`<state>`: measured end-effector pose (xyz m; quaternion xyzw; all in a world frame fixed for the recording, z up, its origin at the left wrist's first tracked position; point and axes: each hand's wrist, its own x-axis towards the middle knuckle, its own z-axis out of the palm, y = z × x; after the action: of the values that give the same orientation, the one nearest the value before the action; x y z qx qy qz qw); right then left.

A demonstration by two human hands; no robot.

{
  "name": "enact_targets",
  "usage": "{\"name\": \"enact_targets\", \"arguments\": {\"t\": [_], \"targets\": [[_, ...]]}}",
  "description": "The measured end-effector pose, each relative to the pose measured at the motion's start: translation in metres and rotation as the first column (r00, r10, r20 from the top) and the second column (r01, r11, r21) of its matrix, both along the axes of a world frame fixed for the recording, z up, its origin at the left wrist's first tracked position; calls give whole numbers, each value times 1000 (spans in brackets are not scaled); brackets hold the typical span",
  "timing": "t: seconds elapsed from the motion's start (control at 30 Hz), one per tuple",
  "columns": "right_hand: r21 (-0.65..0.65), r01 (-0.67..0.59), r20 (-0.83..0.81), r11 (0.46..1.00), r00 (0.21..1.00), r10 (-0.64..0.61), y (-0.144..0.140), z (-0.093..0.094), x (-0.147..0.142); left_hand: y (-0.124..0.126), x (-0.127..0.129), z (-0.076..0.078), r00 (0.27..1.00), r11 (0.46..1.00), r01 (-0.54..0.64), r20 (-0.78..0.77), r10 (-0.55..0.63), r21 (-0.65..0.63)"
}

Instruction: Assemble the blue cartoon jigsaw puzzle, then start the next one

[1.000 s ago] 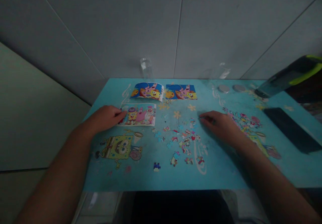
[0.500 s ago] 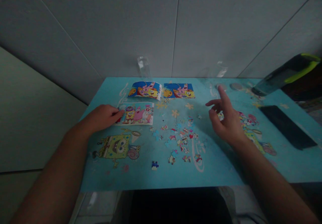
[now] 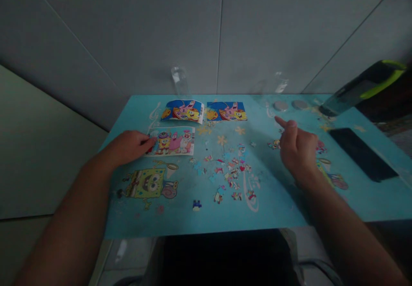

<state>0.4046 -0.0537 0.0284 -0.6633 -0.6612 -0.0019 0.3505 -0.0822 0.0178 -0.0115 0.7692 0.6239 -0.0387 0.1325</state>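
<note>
Two hands show in the head view. Your left hand (image 3: 130,145) lies flat, fingertips touching the left edge of the picture card (image 3: 172,140), grip loosely spread and pinching nothing. Your right hand (image 3: 298,149) hovers above the desk (image 3: 180,213), grip curled with the forefinger pointing out; whether it holds anything, you cannot tell. Loose puzzle pieces (image 3: 230,170) lie scattered just left of it, between both hands. Two more cards (image 3: 204,111) sit farther back. Grey wall panels stand behind.
</note>
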Motion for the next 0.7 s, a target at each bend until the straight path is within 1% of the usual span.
{"name": "enact_targets", "arguments": {"t": [0.1,0.13,0.33,0.43,0.7], "targets": [[65,81,16,995,997,-82,2,1,-2,-1,1,0,1000,1000,5,2,-5,3],[57,79,9,995,997,-80,3,1,-3,-1,1,1,1000,1000,6,3,-6,2],[-29,31,-7,999,999,-31,6,-4,-3,-1,1,0,1000,1000,24,12,-24,17],[-73,-13,-2,997,1000,13,6,-4,-1,-2,3,1,999,999,41,22,-42,21],[-118,-106,-27,987,994,104,6,-4,0,-4,9,7,999,999,24,35,-25,36]]}}
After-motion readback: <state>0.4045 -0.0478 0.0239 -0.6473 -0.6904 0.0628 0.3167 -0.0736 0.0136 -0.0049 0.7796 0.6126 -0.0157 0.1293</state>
